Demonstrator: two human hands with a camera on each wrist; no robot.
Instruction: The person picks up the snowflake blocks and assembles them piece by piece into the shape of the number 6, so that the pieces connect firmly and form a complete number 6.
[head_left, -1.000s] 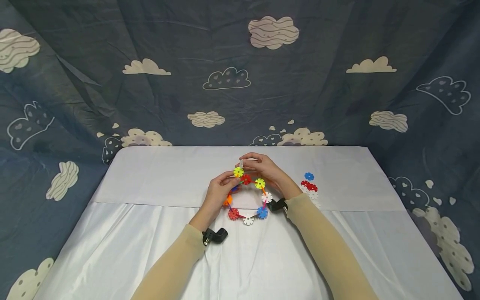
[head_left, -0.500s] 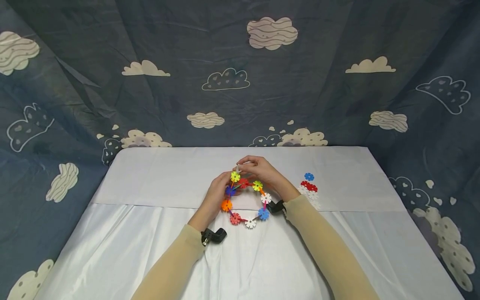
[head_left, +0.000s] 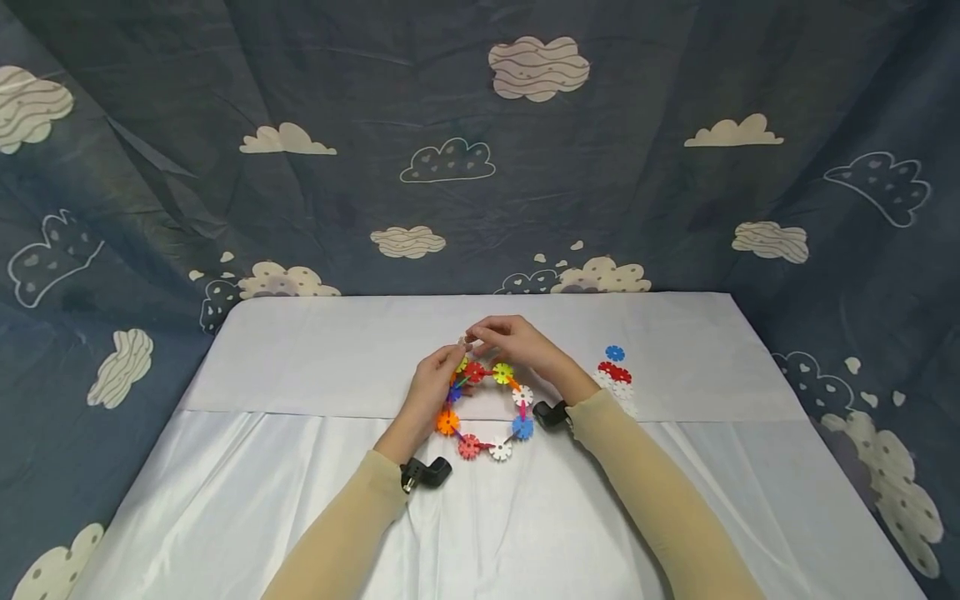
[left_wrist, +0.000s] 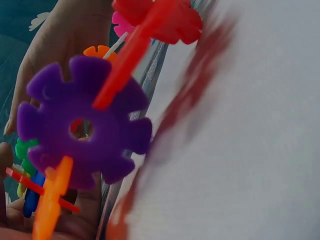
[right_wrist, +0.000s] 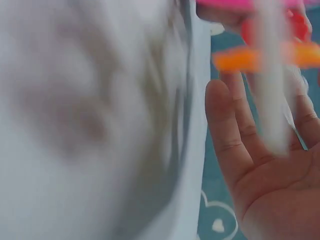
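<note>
Broadly, a dark blue-grey fabric backdrop [head_left: 622,192] printed with cream clouds rises behind everything, cut off at the top and sides. Before it lies a table covered in smooth white cloth [head_left: 300,358]. Two beige sleeves, the left [head_left: 341,517] and the right [head_left: 660,492], run out past the bottom edge.

Near the table's middle, between the person's hands, is a ring of notched, flower-shaped plastic discs [head_left: 468,447] in orange, coral red, white, blue, yellow, red and dark blue, linked by thin pieces seen edge-on. Whether its near side touches the cloth cannot be told. The left hand [head_left: 426,396] grips its upper left part, its fingers partly hiding a yellow disc [head_left: 462,364]. The right hand [head_left: 525,343] pinches a small pale piece, its lower fingers hard to make out.

A black wrist camera sits on the left wrist [head_left: 426,473], another on the right [head_left: 551,414]. Beside the right forearm lie loose blue [head_left: 615,353], red [head_left: 615,372] and white discs [head_left: 613,387], the white ones partly merging with the cloth.

Close up, a purple disc [left_wrist: 50,125] blocks much of the left hand, while a whitish strip [right_wrist: 272,85] blurs before the right palm. Smallest is the pale piece [head_left: 462,341], mostly covered by fingertips.
</note>
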